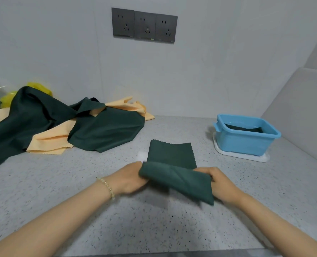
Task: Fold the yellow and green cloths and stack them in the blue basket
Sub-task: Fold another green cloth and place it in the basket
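Near the front-middle of the speckled grey counter (83,182), both hands are on one dark green cloth (174,169). Left hand (130,179), w/ a bead bracelet (107,188) on its wrist, pinches the cloth's left end, fingers closed on the fabric; right hand (221,184) grips the right end the same way, fingers curled round the edge. Near half of the cloth is lifted off the surface and doubled over toward its far half, which lies flat on the counter w/ a zigzag-cut edge showing along the back and right side. Over at the right side of the counter, close to the side wall, sits the blue basket (246,143) on a white tray (261,158); something dark green lies inside it, prob. a folded cloth, can't tell how many. Back-left part of the counter, up against the rear wall, holds a loose pile of cloths (61,125): dark green ones draped over pale yellow-orange ones, all unfolded and crumpled, well apart from the hands. At the far left edge, behind the pile, there's a bright yellow bag (40,88), blurred. Three dark wall sockets (144,25) sit in a row on the rear wall above.
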Tool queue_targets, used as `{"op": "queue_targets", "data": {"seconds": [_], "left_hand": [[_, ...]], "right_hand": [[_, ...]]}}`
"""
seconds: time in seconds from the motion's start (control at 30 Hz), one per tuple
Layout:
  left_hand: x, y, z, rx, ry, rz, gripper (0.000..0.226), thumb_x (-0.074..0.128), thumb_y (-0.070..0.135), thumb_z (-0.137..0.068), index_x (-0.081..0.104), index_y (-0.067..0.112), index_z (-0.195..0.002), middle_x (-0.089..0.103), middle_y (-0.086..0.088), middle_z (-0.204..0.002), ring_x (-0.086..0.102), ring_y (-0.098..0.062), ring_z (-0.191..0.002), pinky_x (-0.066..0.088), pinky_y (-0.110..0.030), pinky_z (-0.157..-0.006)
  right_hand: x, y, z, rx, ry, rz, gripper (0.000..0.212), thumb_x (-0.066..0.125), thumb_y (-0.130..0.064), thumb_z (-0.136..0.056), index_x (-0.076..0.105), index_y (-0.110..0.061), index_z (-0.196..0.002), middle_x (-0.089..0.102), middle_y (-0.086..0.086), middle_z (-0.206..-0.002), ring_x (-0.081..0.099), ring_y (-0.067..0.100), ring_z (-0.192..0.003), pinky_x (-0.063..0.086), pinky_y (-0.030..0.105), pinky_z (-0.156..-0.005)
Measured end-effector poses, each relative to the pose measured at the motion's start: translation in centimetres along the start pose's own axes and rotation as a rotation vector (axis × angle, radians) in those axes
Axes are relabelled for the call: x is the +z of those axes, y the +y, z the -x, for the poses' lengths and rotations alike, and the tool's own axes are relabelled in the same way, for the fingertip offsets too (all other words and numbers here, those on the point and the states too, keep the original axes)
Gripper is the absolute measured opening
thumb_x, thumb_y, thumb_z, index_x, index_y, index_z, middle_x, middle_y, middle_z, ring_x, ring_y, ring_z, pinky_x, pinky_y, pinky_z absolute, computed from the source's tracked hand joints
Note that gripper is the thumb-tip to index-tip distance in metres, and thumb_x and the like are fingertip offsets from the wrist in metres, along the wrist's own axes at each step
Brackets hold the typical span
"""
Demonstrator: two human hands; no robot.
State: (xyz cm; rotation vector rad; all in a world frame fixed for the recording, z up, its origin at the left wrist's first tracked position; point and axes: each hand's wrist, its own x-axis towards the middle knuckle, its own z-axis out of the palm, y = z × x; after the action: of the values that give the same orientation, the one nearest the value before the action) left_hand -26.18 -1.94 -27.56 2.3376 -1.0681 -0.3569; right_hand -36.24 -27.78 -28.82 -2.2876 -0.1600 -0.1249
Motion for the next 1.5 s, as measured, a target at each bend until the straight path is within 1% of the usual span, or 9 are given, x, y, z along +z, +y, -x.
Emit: {"op": "queue_targets", "data": {"seconds": [0.13,0.23,0.4,0.83,1.0,1.13,1.23,1.33,1.5], "left_hand": [[-0.5,-0.7,-3.4,-0.253,0.154,0.2,0.053,0.045,0.052,-0.095,0.059,0.004,-0.076,0.06,-0.011,-0.07,0.054,-0.017,-0.064,0.045,-0.03,-0.063],[0.6,-2.0,-3.9,-0.293,0.261,0.24,0.048,0.06,0.039,-0.091,0.04,0.013,-0.056,0.038,-0.003,-0.052,0.035,-0.015,-0.05,0.035,-0.026,-0.058],[2.9,-2.3,-3.7,-0.331,0.508,0.268,0.039,0.067,0.032,-0.087,0.05,0.015,-0.056,0.044,0.008,-0.047,0.039,-0.008,-0.047,0.047,-0.026,-0.064],[3.4,-1.7,-3.5,-0.333,0.575,0.11,0.032,0.067,0.036,-0.087,0.05,0.022,-0.062,0.047,0.01,-0.048,0.046,-0.007,-0.051,0.049,-0.03,-0.086],[3.3,-1.4,-3.2,-0.368,0.583,0.077,0.031,0.062,0.047,-0.087,0.05,0.019,-0.095,0.055,0.007,-0.063,0.056,-0.013,-0.067,0.049,-0.035,-0.081],[2.1,-1.2,-4.2,-0.258,0.707,-0.031,0.044,0.047,0.042,-0.096,0.044,0.017,-0.132,0.058,0.001,-0.117,0.05,-0.018,-0.112,0.039,-0.034,-0.099],[1.2,-0.6,-6.8,-0.152,0.508,-0.195,0.048,0.03,0.031,-0.103,0.028,0.014,-0.148,0.03,-0.003,-0.154,0.024,-0.019,-0.142,0.016,-0.032,-0.116],[1.3,-0.6,-9.1,-0.168,0.264,-0.308,0.049,0.019,0.025,-0.105,0.013,0.012,-0.152,0.011,-0.002,-0.16,0.006,-0.019,-0.147,0.001,-0.036,-0.119],[2.9,-2.3,-10.5,-0.202,0.127,-0.424,0.052,0.015,0.029,-0.105,0.006,0.012,-0.153,0.003,-0.001,-0.161,0.001,-0.016,-0.148,-0.004,-0.037,-0.118]], "right_hand": [[0.4,0.1,-3.3,0.216,0.202,-0.107,0.009,0.065,-0.022,-0.089,0.069,-0.016,-0.094,0.068,-0.009,-0.078,0.064,0.011,-0.074,0.05,0.025,-0.073],[1.4,1.6,-4.9,0.367,0.32,-0.002,0.033,0.07,-0.028,-0.085,0.064,0.005,-0.082,0.047,0.001,-0.057,0.044,0.016,-0.056,0.036,0.026,-0.058],[2.3,2.2,-5.2,0.387,0.484,0.051,0.018,0.07,-0.025,-0.084,0.061,-0.014,-0.073,0.053,-0.002,-0.057,0.048,0.011,-0.053,0.038,0.022,-0.052],[3.4,2.1,-4.9,0.355,0.489,0.588,0.02,0.049,-0.036,-0.096,0.051,-0.018,-0.088,0.056,-0.003,-0.068,0.052,0.016,-0.064,0.034,0.028,-0.051],[3.3,1.7,-4.4,0.334,0.538,0.61,0.027,0.051,-0.042,-0.093,0.047,-0.019,-0.106,0.051,-0.008,-0.073,0.049,0.013,-0.065,0.031,0.027,-0.05],[3.0,0.2,-5.9,0.083,0.581,0.572,0.033,0.051,-0.032,-0.094,0.054,-0.015,-0.123,0.056,0.0,-0.113,0.053,0.018,-0.102,0.042,0.031,-0.085],[3.7,-1.3,-8.9,0.046,0.401,0.6,0.039,0.042,-0.027,-0.098,0.049,-0.013,-0.134,0.047,0.004,-0.139,0.041,0.021,-0.129,0.027,0.033,-0.11],[5.1,-1.7,-11.7,0.119,0.193,0.693,0.046,0.027,-0.025,-0.103,0.029,-0.012,-0.147,0.023,0.006,-0.156,0.017,0.019,-0.145,0.01,0.035,-0.119],[6.5,0.5,-12.7,0.196,0.005,0.682,0.049,0.019,-0.026,-0.105,0.014,-0.014,-0.152,0.011,0.0,-0.16,0.007,0.013,-0.147,0.0,0.034,-0.118]]}}
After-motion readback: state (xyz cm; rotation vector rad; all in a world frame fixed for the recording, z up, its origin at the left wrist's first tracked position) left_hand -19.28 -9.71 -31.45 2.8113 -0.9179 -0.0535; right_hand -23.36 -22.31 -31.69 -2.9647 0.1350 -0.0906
